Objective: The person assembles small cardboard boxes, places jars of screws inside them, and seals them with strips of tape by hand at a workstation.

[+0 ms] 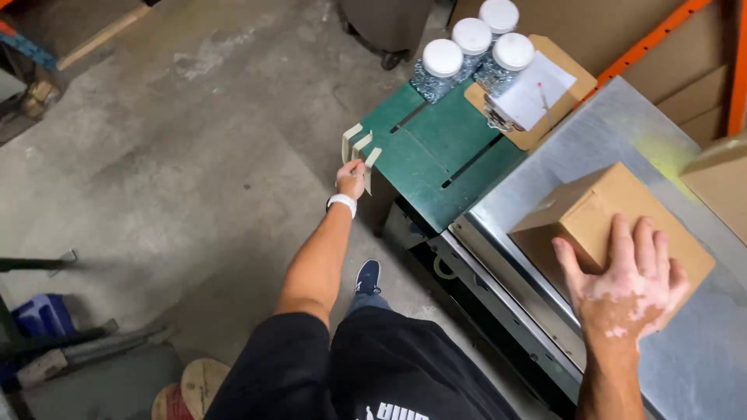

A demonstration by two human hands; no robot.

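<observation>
Here, one hand reaches for tape while the other holds a box down.

The left hand (351, 179) pinches one of the pale tape strips (359, 145) stuck on the far left edge of the green table (420, 155). The right hand (626, 292) lies open and flat on the smooth brown cardboard box (603, 206), near right on the shiny metal top (591, 148). I think the strip must be peeled off gently.

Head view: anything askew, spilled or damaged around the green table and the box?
Nothing spilled or damaged. The clipboard lies at an angle, overhanging the green table onto the metal surface. Tape strips hang off the table's edge by the left hand. The right hand rests flat on the cardboard box. Three jars stand upright.
</observation>
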